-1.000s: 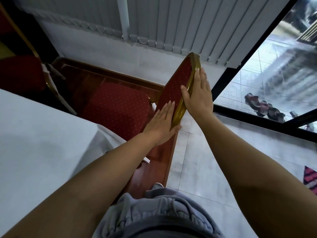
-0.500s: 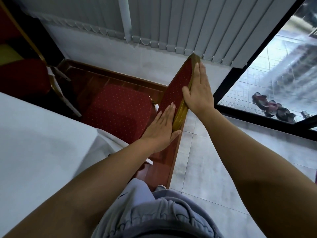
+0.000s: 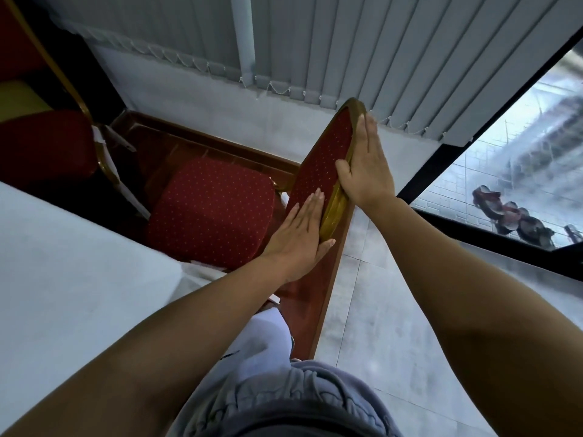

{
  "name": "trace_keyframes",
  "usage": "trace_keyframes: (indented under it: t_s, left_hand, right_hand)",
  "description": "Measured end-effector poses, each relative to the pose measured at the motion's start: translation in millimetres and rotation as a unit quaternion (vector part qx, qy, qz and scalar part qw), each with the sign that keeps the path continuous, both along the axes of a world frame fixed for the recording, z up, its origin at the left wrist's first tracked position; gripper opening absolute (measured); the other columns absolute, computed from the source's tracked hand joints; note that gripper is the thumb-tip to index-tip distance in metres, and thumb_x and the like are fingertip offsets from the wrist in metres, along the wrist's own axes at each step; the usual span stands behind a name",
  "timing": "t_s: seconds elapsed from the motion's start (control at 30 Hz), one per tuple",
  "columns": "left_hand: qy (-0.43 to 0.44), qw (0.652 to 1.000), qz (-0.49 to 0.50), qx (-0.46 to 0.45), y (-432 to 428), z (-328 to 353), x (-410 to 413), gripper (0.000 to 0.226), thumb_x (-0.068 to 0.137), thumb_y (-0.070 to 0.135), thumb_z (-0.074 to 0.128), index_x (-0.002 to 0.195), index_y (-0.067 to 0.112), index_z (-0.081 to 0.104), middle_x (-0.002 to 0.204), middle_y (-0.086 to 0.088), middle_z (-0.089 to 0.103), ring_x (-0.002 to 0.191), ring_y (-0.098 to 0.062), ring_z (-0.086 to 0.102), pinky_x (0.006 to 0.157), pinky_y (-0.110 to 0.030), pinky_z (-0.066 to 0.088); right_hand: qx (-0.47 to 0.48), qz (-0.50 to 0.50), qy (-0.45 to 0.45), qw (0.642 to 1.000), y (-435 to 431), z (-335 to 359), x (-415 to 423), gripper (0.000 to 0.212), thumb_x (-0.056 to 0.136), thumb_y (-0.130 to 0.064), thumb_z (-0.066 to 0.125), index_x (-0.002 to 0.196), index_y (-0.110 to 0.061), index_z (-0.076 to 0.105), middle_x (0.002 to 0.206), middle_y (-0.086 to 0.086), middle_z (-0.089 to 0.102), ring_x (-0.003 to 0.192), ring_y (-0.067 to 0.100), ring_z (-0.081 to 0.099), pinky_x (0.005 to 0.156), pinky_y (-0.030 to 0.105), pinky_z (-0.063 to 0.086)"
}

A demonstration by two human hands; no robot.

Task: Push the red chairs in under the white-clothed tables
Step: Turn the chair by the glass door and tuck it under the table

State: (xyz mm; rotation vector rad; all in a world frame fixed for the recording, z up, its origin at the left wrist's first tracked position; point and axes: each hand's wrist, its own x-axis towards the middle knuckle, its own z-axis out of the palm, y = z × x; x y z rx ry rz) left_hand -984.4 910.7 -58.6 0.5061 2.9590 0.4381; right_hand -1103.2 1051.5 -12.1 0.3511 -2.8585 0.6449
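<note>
1. Now the left hand (image 3: 299,234) is laid flat on the front of the red chair (image 3: 211,212) back, with fingers straight and together.
2. The right hand (image 3: 366,165) is pressed on the gold rim behind, fingers straight, with the thumb laid over onto the red cloth.
3. The seat is seen at the corner of the white-clothed table (image 3: 63,279), and its near edge is covered by the cloth.
4. A second red chair (image 3: 41,146) is seen at the far left.
</note>
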Motion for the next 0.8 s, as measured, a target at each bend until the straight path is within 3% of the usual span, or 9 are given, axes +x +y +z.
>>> trace_keyframes:
  t_s: [0.43, 0.63, 0.8]
  left_hand:
    - [0.041, 0.997, 0.046, -0.039, -50, -5, -104, 0.077, 0.1, 0.053, 0.018, 0.145, 0.001, -0.019, 0.16, -0.014, -0.011, 0.148, -0.019, -0.008, 0.121, -0.034, 0.0]
    - [0.014, 0.998, 0.059, -0.028, -68, -6, -136, 0.079, 0.099, 0.054, 0.016, 0.144, 0.004, -0.024, 0.158, -0.01, -0.02, 0.147, -0.016, -0.015, 0.121, -0.035, -0.003]
    - [-0.014, 0.996, 0.08, -0.022, -61, -4, -163, 0.08, 0.1, 0.055, 0.016, 0.143, 0.005, -0.029, 0.152, -0.006, -0.032, 0.145, -0.014, -0.022, 0.12, -0.035, -0.007]
  right_hand:
    - [0.02, 0.052, 0.0, 0.998, -60, 3, -118, 0.078, 0.094, -0.043, 0.043, 0.153, -0.011, 0.004, 0.162, 0.007, 0.004, 0.148, 0.02, 0.0, 0.12, 0.035, 0.009]
    - [0.074, 0.08, 0.031, 0.994, -85, 12, -164, 0.071, 0.095, -0.048, 0.036, 0.151, -0.007, 0.021, 0.16, 0.011, 0.013, 0.148, 0.024, 0.002, 0.121, 0.039, 0.005]
    - [0.059, 0.124, 0.05, 0.989, -89, 13, -202, 0.063, 0.096, -0.042, 0.038, 0.149, -0.009, 0.028, 0.159, 0.012, 0.017, 0.148, 0.025, 0.007, 0.121, 0.037, 0.003]
